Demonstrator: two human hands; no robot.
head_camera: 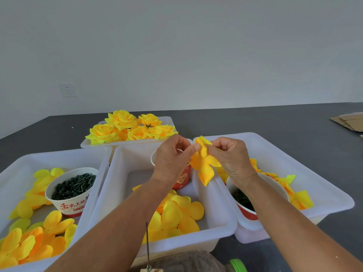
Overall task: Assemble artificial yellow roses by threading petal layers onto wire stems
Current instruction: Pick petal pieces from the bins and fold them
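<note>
Wire stem (pixel 147 244) upright before tray (pixel 225 228).

Two bare forearms reach into view from the bottom edge, one on each side, and both are uncovered along their whole visible length, with no sleeves, cuffs or wrist coverings. The left hand (pixel 170 160) and the right hand (pixel 230 160) are bare too, without gloves, and no rings, bracelets or watch can be seen on the sides facing the camera. The backs of both hands show raised tendons, creased knuckles and fine wrinkles. The fingernails that show are short and unpainted. The rest of the person lies outside the picture, so any clothing worn cannot be told.
</note>
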